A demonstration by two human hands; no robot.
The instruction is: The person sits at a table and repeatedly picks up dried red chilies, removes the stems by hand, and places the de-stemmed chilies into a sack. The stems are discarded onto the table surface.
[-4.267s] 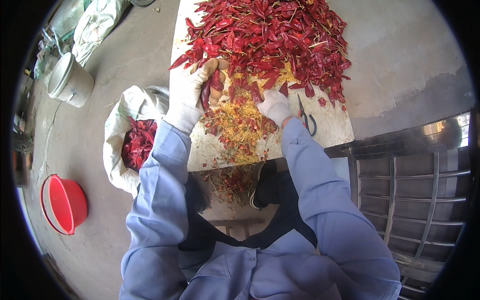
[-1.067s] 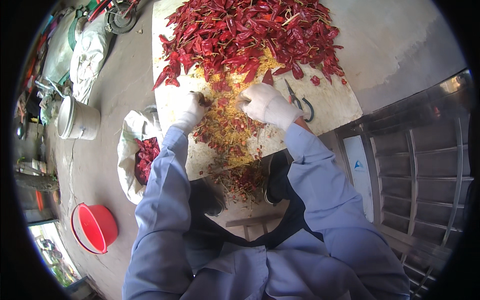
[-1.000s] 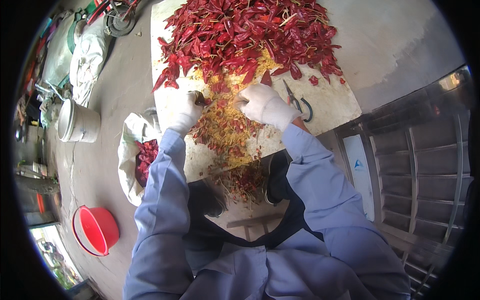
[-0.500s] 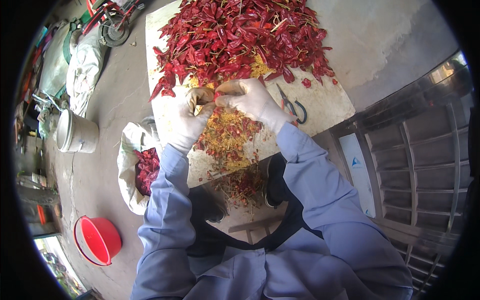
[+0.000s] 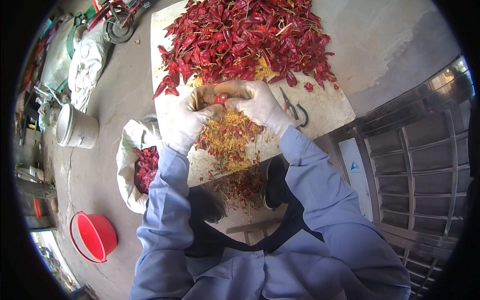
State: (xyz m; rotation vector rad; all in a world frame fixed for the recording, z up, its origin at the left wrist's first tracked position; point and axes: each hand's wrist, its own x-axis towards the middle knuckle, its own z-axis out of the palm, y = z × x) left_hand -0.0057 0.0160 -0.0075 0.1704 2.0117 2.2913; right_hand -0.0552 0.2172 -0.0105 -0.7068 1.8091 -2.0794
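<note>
Both my hands wear pale gloves with stained fingertips. They meet over the near part of a pale board (image 5: 325, 107). My left hand (image 5: 194, 112) and my right hand (image 5: 257, 102) close their fingers and thumbs around one red chili pepper (image 5: 220, 98); part of it is hidden by the gloves. Beyond them lies a big heap of dried red chilies (image 5: 245, 45) with stems. Just below my hands, yellow seeds and red scraps (image 5: 232, 132) spread toward the board's near edge. A pair of scissors (image 5: 295, 109) with dark handles rests right of my right hand.
A white sack (image 5: 127, 160) holding red chili pieces (image 5: 146, 167) stands left of the board. Farther left are a red bucket (image 5: 100, 237) and a whitish bucket (image 5: 82, 130). Stems and scraps (image 5: 240, 187) lie between my feet. Metal bars (image 5: 410, 175) line the right; a wheeled vehicle (image 5: 119, 26) stands far left.
My fingers have shifted around the chili, and more of its rounded red end shows between them. The whole view has moved slightly; the heap and scissors look unchanged.
</note>
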